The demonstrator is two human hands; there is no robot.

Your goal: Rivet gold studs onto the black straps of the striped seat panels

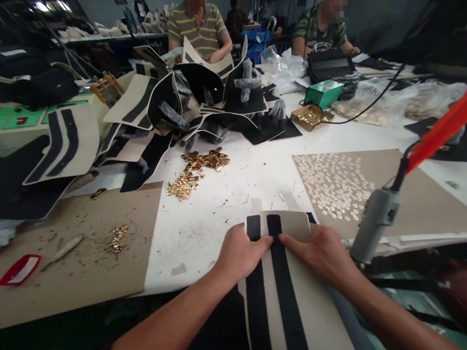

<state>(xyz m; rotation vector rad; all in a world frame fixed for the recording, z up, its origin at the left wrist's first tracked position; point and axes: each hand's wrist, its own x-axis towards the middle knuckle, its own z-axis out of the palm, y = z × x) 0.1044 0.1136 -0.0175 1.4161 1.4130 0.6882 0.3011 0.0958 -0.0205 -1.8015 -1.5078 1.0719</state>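
A long cream panel with two black stripes (315, 293) runs from my lap up over the table's front edge. My left hand (243, 250) grips its left side near the far end, thumb pressed on top. On the right side my right hand (319, 249) holds the same panel, its thumb nearly meeting the left one on a black stripe. The fingers under the panel are hidden. Beyond it, small gold metal fittings (183, 185) lie heaped on the white table (198, 238). Pale ring-shaped pieces (332, 185) are spread on a brown sheet (389, 183) to the right.
Striped panels (75, 137) and black pieces pile up across the back. An awl-like tool (66, 248) and a red piece (20, 270) lie on the left brown board (104, 284). A grey device on a red cord (375, 225) hangs at right. Two people work opposite.
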